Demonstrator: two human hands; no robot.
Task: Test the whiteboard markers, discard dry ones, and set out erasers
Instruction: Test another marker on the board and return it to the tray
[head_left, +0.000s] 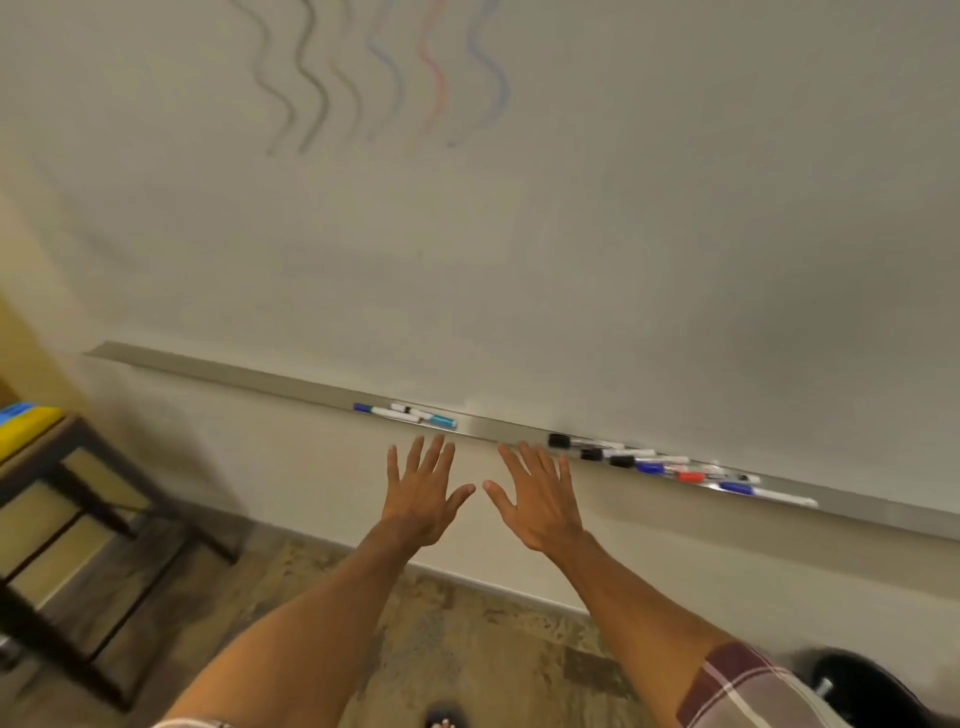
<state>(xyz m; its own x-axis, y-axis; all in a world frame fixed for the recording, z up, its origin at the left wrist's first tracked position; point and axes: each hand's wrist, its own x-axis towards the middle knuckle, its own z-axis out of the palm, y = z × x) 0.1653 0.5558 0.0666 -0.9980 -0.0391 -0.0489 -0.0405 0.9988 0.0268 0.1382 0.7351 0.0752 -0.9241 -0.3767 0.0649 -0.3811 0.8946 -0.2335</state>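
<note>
A whiteboard fills the wall, with several wavy test lines in black, blue and red near its top. Along its bottom runs a metal tray. A small group of markers lies at the tray's middle, one with a light blue cap. A larger pile of markers with black, blue and red caps lies further right. My left hand and my right hand are held side by side just below the tray, fingers spread, holding nothing.
A dark-framed side table stands at the left, with a blue and yellow object on top. A black bin sits at the bottom right corner. The floor below is patterned brown.
</note>
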